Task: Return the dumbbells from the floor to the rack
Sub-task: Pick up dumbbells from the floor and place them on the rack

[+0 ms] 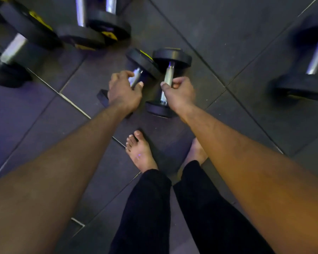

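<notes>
Two small black dumbbells with chrome handles lie side by side on the dark rubber floor ahead of my feet. My left hand [124, 89] curls over the handle of the left dumbbell [142, 61], thumb and fingers around the bar but not fully closed. My right hand [179, 92] is wrapped around the handle of the right dumbbell [172, 56], whose near head [157, 109] rests on the floor. No rack is in view.
Several bigger dumbbells lie at the top left [92, 32] and far left [11, 57]. Another large dumbbell [305, 77] lies at the right. My bare feet [139, 151] stand just behind the two small dumbbells. Floor tile seams [73, 105] run diagonally.
</notes>
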A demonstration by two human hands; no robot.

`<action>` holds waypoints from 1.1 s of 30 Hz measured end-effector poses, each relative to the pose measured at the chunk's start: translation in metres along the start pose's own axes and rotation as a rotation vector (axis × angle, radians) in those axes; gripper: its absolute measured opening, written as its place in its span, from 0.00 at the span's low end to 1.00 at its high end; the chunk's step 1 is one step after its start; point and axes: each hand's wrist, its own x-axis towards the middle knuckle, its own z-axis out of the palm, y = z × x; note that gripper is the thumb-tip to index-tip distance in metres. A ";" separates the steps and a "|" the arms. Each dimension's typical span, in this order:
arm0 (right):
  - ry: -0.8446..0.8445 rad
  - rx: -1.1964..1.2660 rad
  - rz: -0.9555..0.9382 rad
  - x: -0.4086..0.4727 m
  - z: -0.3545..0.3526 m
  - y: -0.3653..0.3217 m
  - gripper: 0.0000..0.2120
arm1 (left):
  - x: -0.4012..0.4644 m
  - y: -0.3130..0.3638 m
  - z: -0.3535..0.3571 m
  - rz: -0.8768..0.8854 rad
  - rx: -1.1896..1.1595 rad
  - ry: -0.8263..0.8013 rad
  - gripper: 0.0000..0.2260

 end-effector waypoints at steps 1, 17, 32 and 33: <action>-0.020 -0.046 0.035 0.010 0.009 0.006 0.27 | 0.008 -0.007 0.009 -0.032 0.064 -0.011 0.21; -0.194 0.113 0.143 0.068 0.031 0.031 0.15 | 0.066 -0.040 0.041 -0.112 0.176 -0.205 0.17; -0.173 -0.097 0.154 0.113 -0.037 0.059 0.20 | 0.064 -0.007 0.077 -0.372 -0.324 -0.265 0.22; -0.165 -0.107 0.153 0.111 -0.039 0.051 0.19 | 0.070 -0.005 0.075 -0.360 -0.333 -0.295 0.21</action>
